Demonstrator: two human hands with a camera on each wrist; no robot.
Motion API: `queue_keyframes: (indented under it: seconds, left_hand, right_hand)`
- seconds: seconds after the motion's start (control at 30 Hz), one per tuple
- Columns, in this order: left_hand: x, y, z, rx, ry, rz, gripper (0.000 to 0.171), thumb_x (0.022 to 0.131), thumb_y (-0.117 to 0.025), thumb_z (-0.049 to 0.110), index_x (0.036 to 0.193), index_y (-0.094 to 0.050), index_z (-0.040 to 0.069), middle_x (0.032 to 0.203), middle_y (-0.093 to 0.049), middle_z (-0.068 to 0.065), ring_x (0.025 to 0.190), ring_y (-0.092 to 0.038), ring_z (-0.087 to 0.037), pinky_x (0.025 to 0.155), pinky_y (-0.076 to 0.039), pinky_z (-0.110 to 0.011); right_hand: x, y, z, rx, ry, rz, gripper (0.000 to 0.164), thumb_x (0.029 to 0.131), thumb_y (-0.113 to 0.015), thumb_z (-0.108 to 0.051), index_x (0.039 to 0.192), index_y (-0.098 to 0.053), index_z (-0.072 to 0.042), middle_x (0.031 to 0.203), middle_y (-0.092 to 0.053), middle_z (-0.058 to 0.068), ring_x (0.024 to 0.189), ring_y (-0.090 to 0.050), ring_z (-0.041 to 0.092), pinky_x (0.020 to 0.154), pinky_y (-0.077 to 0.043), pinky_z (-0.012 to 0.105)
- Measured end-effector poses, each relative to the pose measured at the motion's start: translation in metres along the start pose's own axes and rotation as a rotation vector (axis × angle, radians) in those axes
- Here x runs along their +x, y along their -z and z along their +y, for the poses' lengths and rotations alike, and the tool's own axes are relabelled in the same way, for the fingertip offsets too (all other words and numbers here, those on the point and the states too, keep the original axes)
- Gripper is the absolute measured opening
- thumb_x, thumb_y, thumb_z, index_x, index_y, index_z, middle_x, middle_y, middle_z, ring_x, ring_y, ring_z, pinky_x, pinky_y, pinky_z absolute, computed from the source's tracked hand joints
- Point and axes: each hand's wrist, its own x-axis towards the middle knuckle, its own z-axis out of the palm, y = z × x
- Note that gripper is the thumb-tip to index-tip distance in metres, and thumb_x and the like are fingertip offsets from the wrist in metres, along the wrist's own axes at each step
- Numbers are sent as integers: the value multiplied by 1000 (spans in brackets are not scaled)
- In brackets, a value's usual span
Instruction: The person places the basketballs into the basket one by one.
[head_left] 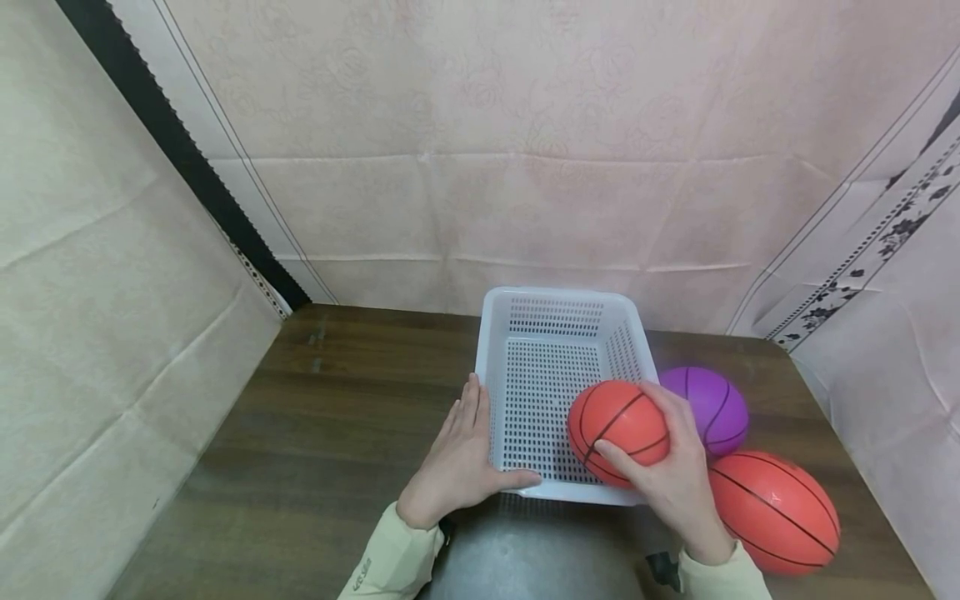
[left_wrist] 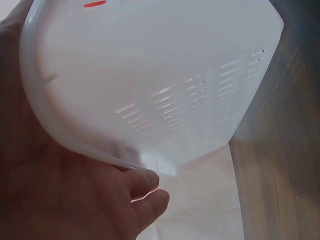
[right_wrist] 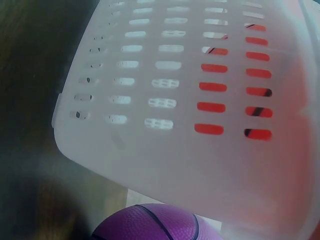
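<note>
A white slotted plastic basket [head_left: 525, 292] stands on the wooden table. Along its left rim lies my left hand [head_left: 462, 458], with straight fingers against the outside and the thumb over the front rim. In the left wrist view, that hand's fingers [left_wrist: 145, 190] touch the basket wall [left_wrist: 125, 65]. My right hand [head_left: 675, 462] grips a small orange basketball [head_left: 611, 425] at the basket's front right corner. Through the basket's slots [right_wrist: 165, 83], the right wrist view shows orange behind the wall. The right hand itself is out of that view.
A purple basketball [head_left: 705, 404] rests against the basket's right side. In front of it lies a larger orange basketball [head_left: 776, 512], beside my right wrist. Pale cloth [head_left: 480, 208] hangs behind the wooden table [head_left: 322, 467] and at both sides.
</note>
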Motion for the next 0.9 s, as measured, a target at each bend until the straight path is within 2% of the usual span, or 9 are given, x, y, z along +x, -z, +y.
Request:
queue_keyframes:
  seconds: [0.47,0.7,0.9]
  left_hand:
    - [0,0,0,5,-1,3,136,64,-57,88,155,-6,0,162,8,-12,148,2,-23,118,-10,-44]
    - [0,0,0,0,-4,8,137,63,-55,89,155,-5,1,162,9,-12,148,3,-23,118,-10,-44]
    - [1,-2,-1,1,-5,4,137,63,-55,89,155,-5,1,162,9,-11,148,3,-23,118,-10,-44]
  right_hand:
    - [2,-4,3,15,-6,-30,86,70,-88,-34,143,-42,-35,138,-41,0,112,-49,25,77,-54,53]
    - [3,-4,-1,3,-27,-66,84,70,-87,-40,141,-43,-35,137,-41,1,112,-47,25,75,-55,53]
    - [4,-6,1,-26,3,-81,85,69,-87,-42,142,-43,-32,137,-41,2,115,-43,25,75,-54,52]
